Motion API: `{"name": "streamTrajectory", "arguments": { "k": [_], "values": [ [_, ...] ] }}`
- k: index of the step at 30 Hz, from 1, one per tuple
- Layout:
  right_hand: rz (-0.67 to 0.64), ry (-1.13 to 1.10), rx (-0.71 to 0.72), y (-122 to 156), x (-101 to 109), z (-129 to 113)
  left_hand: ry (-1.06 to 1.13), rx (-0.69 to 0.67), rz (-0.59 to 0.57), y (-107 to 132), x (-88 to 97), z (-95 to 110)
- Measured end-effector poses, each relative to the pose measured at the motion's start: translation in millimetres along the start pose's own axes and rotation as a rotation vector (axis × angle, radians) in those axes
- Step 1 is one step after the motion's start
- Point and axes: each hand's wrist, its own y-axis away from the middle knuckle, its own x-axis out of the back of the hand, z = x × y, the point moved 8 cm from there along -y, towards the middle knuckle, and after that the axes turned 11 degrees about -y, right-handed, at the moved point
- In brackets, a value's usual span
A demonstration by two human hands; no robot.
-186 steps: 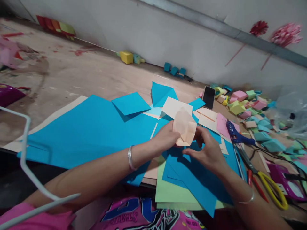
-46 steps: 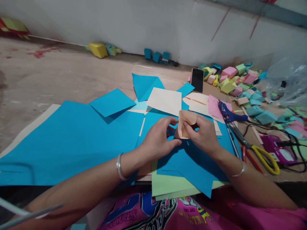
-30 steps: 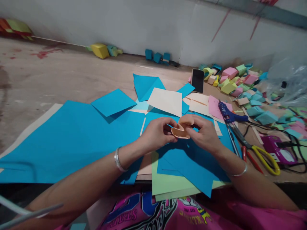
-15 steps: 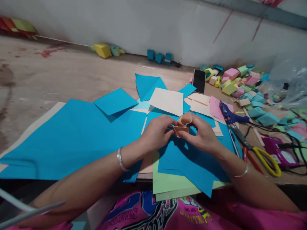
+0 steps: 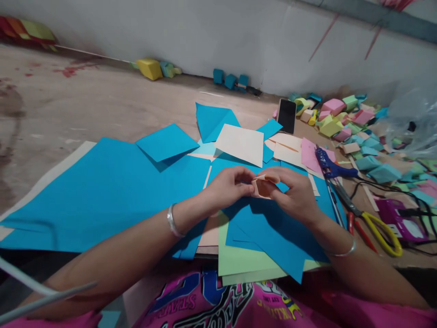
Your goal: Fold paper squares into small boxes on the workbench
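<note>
Both grips are closed on a small piece of peach paper, which is bent into an open loop and held above the blue sheets near the front edge of the worktop. The left hand pinches its left edge between thumb and fingers; the right hand holds the other side, its thumb at the opening.

The readable writing is on the pink shirt below: "EST" in small dark letters, followed by digits too small to be sure of, and "STA" at the start of a word on the left. Big blue and black lettering between them is folded and cut off.

The purple box at the right has a pale patch, but any print there is too blurred to read. Near it lie yellow-handled scissors and a blue glue gun. The phone has a dark screen, and the cream sheet beyond the hands looks plain.
</note>
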Motion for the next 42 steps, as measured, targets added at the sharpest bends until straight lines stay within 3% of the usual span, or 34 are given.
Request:
{"name": "streamTrajectory", "arguments": {
  "k": [5,8,18,22,25,27,34,42],
  "values": [
    [0.031,-0.1,-0.017,0.1,5.1,-1.6,0.347,0.18,-0.049,2.5,-7.8,-9.1],
    [0.046,-0.184,-0.052,-1.3,5.9,1.6,0.479,0.192,-0.078,2.2,-12.3,-10.6],
    [0.135,-0.249,-0.114,1.0,11.0,9.9,0.444,0.106,-0.013,0.9,-10.3,-12.1],
    [0.176,-0.283,-0.086,0.2,12.2,10.1,0.569,0.103,-0.058,2.9,-18.2,-10.8],
    [0.21,-0.258,-0.039,1.3,12.8,8.9,0.634,0.118,-0.025,3.7,-18.9,-13.0],
    [0.22,-0.246,-0.015,1.8,13.7,7.6,0.639,0.121,-0.016,4.0,-19.2,-13.9],
    [0.071,-0.196,-0.059,-2.9,8.1,6.1,0.615,0.142,-0.022,4.0,-20.7,-16.9],
    [0.077,-0.204,-0.042,0.2,5.9,5.6,0.322,-0.049,-0.032,-5.8,-9.8,-9.0]
  ]
}}
